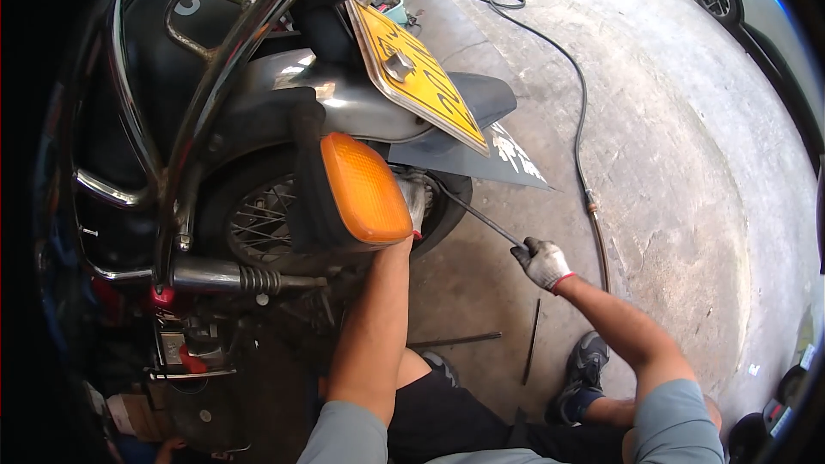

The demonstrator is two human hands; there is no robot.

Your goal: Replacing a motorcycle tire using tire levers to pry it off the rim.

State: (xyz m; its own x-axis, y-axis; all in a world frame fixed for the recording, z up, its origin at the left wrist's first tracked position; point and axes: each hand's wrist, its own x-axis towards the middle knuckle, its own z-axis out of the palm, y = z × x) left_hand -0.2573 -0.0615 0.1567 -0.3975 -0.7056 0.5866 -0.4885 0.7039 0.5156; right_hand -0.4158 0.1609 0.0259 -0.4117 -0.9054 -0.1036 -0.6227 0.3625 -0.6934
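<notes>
My right hand (544, 263), in a white work glove, is closed round the outer end of a long tire lever (486, 220). The lever slants up to the left, and its far tip meets the rear tire (447, 216) of a motorcycle. Against that wheel rests my gloved left hand (416, 199), mostly behind the orange turn signal (368, 189); its fingers are hidden. Spokes (262, 219) show inside the wheel. Two more metal bars lie on the floor: a dark one (455, 340) between my legs and a thin one (533, 340) by my shoe.
A yellow license plate (421, 77) and rear fender (361, 103) overhang the wheel. Chrome rails (202, 103) rise at left. A black hose (577, 86) crosses the floor at right. A silver car (765, 9) stands far right. Another person's hand (172, 447) shows lower left.
</notes>
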